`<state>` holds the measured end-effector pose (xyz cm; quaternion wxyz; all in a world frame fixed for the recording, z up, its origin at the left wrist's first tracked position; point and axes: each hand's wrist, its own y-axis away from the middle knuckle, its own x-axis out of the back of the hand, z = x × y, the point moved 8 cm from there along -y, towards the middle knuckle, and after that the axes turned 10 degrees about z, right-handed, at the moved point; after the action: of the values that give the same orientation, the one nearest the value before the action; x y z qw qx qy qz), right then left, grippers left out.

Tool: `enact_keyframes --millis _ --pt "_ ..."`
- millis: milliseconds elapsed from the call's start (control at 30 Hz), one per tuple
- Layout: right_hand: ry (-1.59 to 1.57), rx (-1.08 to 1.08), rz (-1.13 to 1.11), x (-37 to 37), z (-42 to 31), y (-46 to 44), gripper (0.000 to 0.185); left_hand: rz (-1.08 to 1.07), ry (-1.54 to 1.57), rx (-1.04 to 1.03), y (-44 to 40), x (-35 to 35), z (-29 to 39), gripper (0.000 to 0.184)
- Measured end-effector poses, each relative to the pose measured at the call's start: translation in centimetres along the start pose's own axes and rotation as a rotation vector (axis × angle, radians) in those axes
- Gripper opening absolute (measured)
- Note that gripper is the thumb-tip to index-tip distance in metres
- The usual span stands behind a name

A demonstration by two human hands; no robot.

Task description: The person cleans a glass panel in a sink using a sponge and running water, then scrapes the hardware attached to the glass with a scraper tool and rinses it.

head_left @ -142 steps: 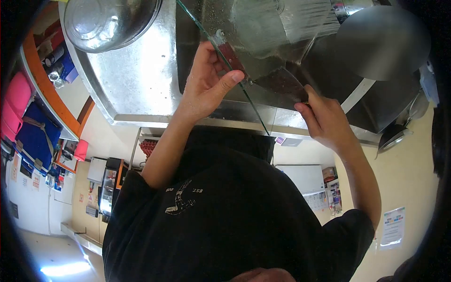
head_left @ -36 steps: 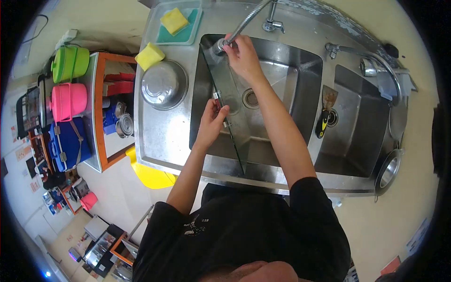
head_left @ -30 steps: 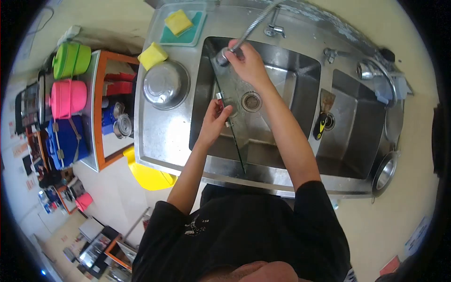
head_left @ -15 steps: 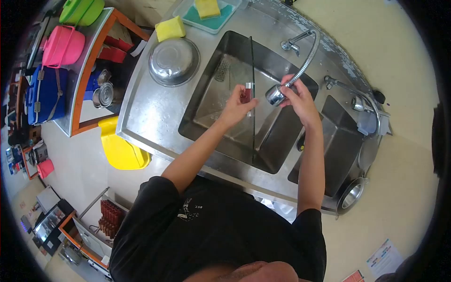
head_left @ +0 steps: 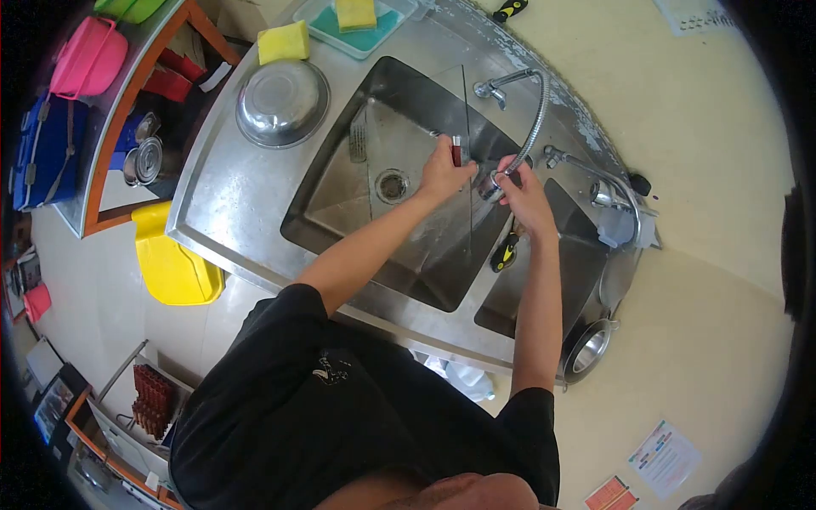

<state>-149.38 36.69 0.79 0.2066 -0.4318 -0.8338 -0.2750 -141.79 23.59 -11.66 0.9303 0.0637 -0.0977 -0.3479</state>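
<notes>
Over the large sink basin (head_left: 310,208), my left hand (head_left: 444,174) grips a clear rectangular glass panel (head_left: 425,115) by its dark red and silver handle (head_left: 456,150). The panel is tilted, and the basin floor and drain (head_left: 392,185) show through it. Fingers of my right hand (head_left: 529,200) are closed around a chrome spray head (head_left: 490,189) on a flexible metal hose (head_left: 541,110). The spray head points at the glass, close to my left hand. Whether water is flowing is hard to make out.
An upturned steel bowl (head_left: 283,102) and yellow sponge (head_left: 284,42) sit on the left counter. A tub (head_left: 347,42) with teal liquid stands behind. A black-yellow handle (head_left: 505,252) lies by the second basin (head_left: 565,276). Another faucet (head_left: 586,163) is at right.
The glass panel has turned from nearly edge-on to showing its broad face. My right hand and the spray head have tilted toward it. The whole view has shifted, exposing the drain and the black-yellow handle.
</notes>
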Motion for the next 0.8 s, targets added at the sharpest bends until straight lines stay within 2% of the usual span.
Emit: enact_keyframes --millis 100,200,367,433,500,600,633,733,800 --pt "0.074 -0.014 0.012 0.9 -0.5 0.5 0.025 0.041 -0.016 -0.029 0.2 0.2 0.3 0.047" --pt "0.136 -0.124 -0.024 1.9 -1.2 1.6 0.023 0.050 -0.006 -0.022 0.5 0.1 0.4 0.048" --pt "-0.134 -0.053 -0.138 -0.7 -3.2 1.1 0.018 0.039 0.022 0.039 1.0 0.8 1.0 0.049" --pt "-0.238 -0.026 -0.151 -2.3 -3.6 -0.2 0.019 0.120 0.082 -0.142 1.4 1.1 1.3 0.049" --pt "-0.317 0.007 -0.109 -4.1 -3.9 -1.7 0.022 0.186 0.149 -0.244 2.1 1.8 2.1 0.048" --pt "-0.361 0.043 0.018 -6.2 -4.9 -3.0 0.024 -0.087 0.084 -0.002 2.3 0.3 0.8 0.049" --pt "-0.350 0.073 0.067 -6.8 -5.2 -3.2 0.024 -0.131 0.020 0.004 2.3 -0.1 0.6 0.049" --pt "-0.343 0.177 0.219 -7.9 -4.9 -5.2 0.021 -0.017 0.037 0.042 4.0 0.7 0.4 0.050" --pt "-0.263 0.244 0.332 -8.2 -6.1 -5.2 0.020 -0.021 0.045 0.043 4.7 0.8 0.3 0.051"
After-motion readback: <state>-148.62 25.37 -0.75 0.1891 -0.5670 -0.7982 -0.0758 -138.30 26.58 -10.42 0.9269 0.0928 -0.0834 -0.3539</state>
